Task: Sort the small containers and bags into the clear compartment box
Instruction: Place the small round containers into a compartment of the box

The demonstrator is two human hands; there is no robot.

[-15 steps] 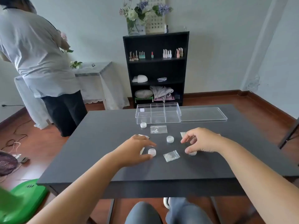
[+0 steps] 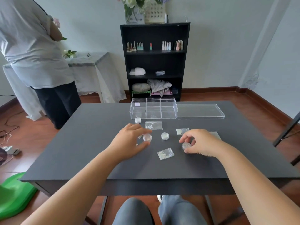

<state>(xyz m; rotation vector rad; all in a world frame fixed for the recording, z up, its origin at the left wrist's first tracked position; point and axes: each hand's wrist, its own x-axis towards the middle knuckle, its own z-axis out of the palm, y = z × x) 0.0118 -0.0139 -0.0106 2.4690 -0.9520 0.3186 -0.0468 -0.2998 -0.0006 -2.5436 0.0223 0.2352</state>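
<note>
Now jar (image 2: 147, 137) (small) in left hand (image 2: 129, 140)

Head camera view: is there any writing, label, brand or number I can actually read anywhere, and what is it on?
None can be read.
Compartment box: a small pale sticker in its left compartment, blank or too blurred to read.
Board on top of the shelf unit: rows of dots, no legible text.
Bottles on the shelf unit: labels too small to read.
</note>
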